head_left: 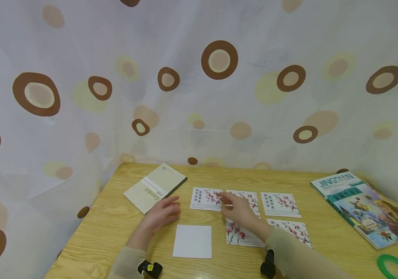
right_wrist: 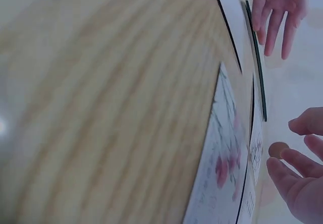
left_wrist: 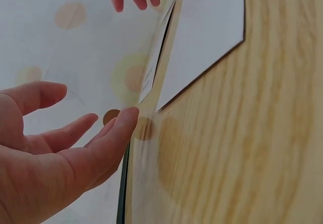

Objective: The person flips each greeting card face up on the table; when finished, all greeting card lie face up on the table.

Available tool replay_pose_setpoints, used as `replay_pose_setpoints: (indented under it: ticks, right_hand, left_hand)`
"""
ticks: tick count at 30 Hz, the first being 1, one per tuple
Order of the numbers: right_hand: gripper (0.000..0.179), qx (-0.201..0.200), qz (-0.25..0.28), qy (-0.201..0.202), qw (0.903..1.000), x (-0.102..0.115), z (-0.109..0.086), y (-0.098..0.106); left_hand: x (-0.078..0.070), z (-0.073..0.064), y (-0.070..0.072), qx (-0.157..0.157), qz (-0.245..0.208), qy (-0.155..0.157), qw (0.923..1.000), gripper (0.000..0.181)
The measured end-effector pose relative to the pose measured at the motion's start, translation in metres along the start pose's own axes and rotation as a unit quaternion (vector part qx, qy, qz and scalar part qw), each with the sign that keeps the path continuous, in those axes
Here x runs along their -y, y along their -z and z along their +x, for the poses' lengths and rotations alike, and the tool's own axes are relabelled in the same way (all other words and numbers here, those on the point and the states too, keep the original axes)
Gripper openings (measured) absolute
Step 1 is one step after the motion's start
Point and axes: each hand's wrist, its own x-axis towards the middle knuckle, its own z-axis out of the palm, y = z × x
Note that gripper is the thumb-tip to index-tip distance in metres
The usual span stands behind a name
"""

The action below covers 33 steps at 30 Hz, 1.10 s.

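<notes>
My left hand (head_left: 160,216) hovers to the right of a notebook marked Gambit, its fingers spread and holding nothing. Over several flower-printed cards is my right hand (head_left: 239,211), its fingers bent loosely with nothing between them. One printed card (head_left: 204,199) lies just left of it, and another (head_left: 280,204) to its right. Below the hand, a card with pink flowers (head_left: 242,235) is partly covered by the forearm. A blank white card (head_left: 192,241) lies between the two arms. In the left wrist view, the left hand (left_wrist: 65,153) is clear of the cards.
The Gambit notebook (head_left: 155,188) lies at the back left of the wooden table (head_left: 94,228). On the right are a magazine (head_left: 367,209) and a green ring (head_left: 395,266) near the front edge. A patterned curtain (head_left: 192,100) hangs behind.
</notes>
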Motion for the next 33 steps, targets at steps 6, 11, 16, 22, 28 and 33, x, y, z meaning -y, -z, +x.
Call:
replay_pose_setpoints:
  ticks: [6, 11, 16, 22, 28, 33]
  right_hand:
    - [0.057, 0.035, -0.04, 0.051, 0.9973, 0.006, -0.013, -0.002]
    - [0.058, 0.066, -0.105, 0.102, 0.987, 0.014, -0.02, -0.004]
    - [0.059, 0.107, -0.109, 0.135, 0.979, 0.016, -0.027, -0.008]
    - [0.057, 0.135, -0.138, 0.171, 0.9661, 0.019, -0.036, -0.012]
    - [0.052, 0.174, -0.175, 0.176, 0.9529, 0.024, -0.044, -0.01]
    - [0.048, 0.197, -0.194, 0.183, 0.9434, 0.026, -0.049, -0.008]
  left_hand:
    - [0.003, -0.01, -0.001, -0.001, 0.013, 0.005, 0.9999, 0.053]
    - [0.003, -0.016, 0.0, -0.008, 0.018, 0.002, 0.9998, 0.053]
    - [0.005, -0.023, 0.004, -0.007, 0.026, 0.005, 0.9996, 0.052]
    - [0.009, -0.029, 0.008, -0.002, 0.025, 0.011, 0.9996, 0.053]
    - [0.007, -0.032, 0.008, 0.017, 0.033, 0.011, 0.9993, 0.057]
    - [0.005, -0.033, 0.008, 0.041, 0.041, 0.008, 0.9983, 0.06]
